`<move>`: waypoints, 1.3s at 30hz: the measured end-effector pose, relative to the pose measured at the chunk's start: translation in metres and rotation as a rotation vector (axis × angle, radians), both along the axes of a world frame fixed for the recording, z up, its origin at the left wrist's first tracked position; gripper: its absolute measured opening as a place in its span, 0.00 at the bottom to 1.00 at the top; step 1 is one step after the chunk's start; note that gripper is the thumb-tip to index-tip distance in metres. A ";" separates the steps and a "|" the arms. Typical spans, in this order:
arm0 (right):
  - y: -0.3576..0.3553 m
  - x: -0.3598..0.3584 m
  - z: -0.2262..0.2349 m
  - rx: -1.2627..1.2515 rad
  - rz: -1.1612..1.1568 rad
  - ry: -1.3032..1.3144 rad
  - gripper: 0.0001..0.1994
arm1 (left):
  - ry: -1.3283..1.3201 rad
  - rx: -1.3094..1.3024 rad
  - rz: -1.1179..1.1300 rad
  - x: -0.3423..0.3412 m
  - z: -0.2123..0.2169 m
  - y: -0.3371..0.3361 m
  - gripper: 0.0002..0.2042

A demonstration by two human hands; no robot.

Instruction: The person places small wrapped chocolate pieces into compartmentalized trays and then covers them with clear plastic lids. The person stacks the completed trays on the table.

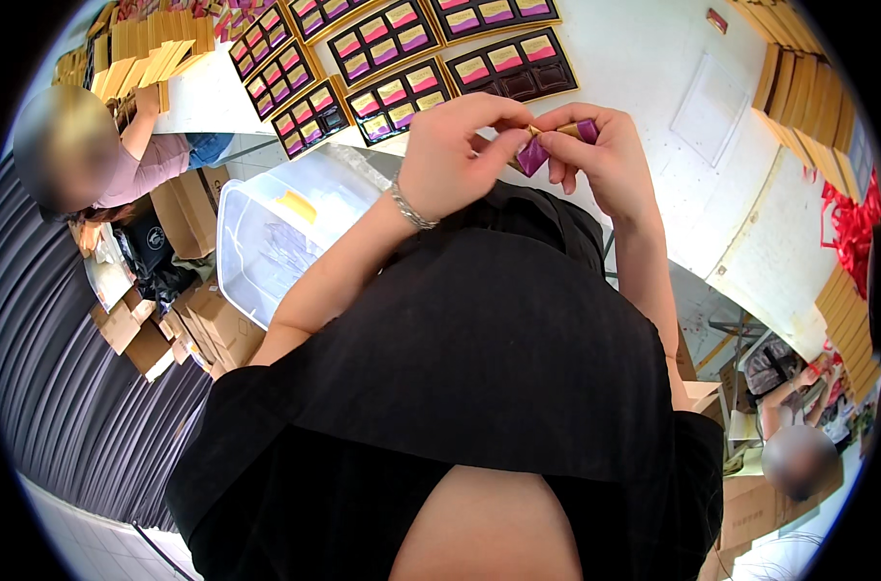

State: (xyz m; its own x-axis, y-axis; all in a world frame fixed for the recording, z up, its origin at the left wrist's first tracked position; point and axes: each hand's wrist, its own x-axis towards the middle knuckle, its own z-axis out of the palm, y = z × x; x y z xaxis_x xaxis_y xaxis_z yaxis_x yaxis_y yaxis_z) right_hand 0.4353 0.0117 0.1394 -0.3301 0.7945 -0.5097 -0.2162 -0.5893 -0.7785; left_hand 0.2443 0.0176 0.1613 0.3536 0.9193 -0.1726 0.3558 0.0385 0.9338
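My left hand [455,155] and my right hand [605,155] meet in front of my chest, above the near edge of a white table [644,58]. Both pinch small purple and gold wrapped pieces [547,145]; the left fingers hold a purple one, the right fingers hold a gold and purple one. A silver bracelet [411,205] circles my left wrist. Just beyond my hands lie several dark open gift trays [513,66] with gold rims, their square cells partly filled with pink, yellow and purple pieces.
A clear plastic tub [266,232] stands on the floor at my left, next to brown cardboard boxes [213,324]. Stacks of gold box lids [808,92] line the table's right. One person [140,165] sits at the left, another [799,455] at the lower right. Red ribbon [852,228] lies far right.
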 end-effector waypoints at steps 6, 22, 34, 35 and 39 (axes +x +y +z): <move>-0.001 -0.002 -0.024 -0.251 0.063 0.315 0.06 | 0.032 0.317 -0.272 -0.025 -0.015 0.004 0.19; -0.017 -0.043 -0.123 0.005 -0.018 -0.348 0.10 | 0.755 0.234 -0.152 -0.043 -0.152 0.032 0.10; 0.001 -0.069 -0.166 0.750 -0.015 -0.874 0.11 | 0.856 0.175 -0.285 -0.022 -0.158 0.037 0.09; 0.002 -0.070 -0.167 0.752 -0.008 -0.891 0.10 | 0.822 0.144 -0.212 -0.021 -0.159 0.036 0.09; 0.003 -0.071 -0.171 0.758 0.022 -0.948 0.08 | 0.762 0.084 -0.121 -0.020 -0.158 0.029 0.08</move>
